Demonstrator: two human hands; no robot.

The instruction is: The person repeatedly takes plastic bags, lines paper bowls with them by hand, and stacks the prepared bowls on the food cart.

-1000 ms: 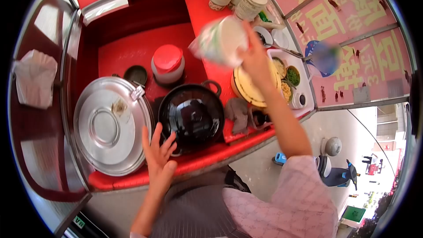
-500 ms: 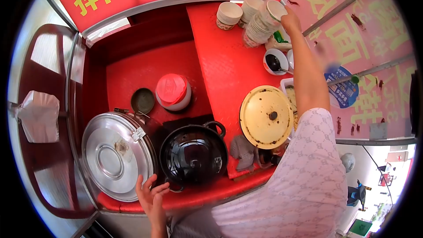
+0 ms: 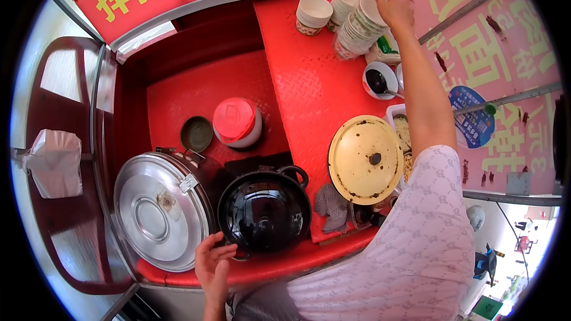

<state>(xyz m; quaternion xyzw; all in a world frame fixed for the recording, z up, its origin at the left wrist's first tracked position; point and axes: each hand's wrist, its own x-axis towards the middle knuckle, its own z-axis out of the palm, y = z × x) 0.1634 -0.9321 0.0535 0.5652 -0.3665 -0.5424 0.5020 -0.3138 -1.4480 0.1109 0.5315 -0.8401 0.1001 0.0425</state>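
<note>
My right hand (image 3: 395, 12) is stretched to the back right, at the top of a tilted stack of paper bowls (image 3: 360, 28). Its fingers are bent at the bowl's rim; whether they grip it is hard to tell. Two more bowl stacks, one of them a short stack (image 3: 313, 14), stand to the left. My left hand (image 3: 214, 266) is held with spread, slightly curled fingers and nothing in it, near the front edge, between the silver lid (image 3: 151, 217) and the black pot (image 3: 264, 214).
A yellow lid (image 3: 366, 159) lies right of the pot, beside a grey cloth (image 3: 331, 205). Behind them are a white bowl with dark sauce and a spoon (image 3: 379, 80) and a tray of toppings (image 3: 399, 128). A red-lidded container (image 3: 237, 122) and small dark bowl (image 3: 196, 134) stand further left.
My right hand has carried the bowls from mid-counter to the back right stack, and its fingers now look looser at the rim. My left hand has moved down slightly, still empty.
</note>
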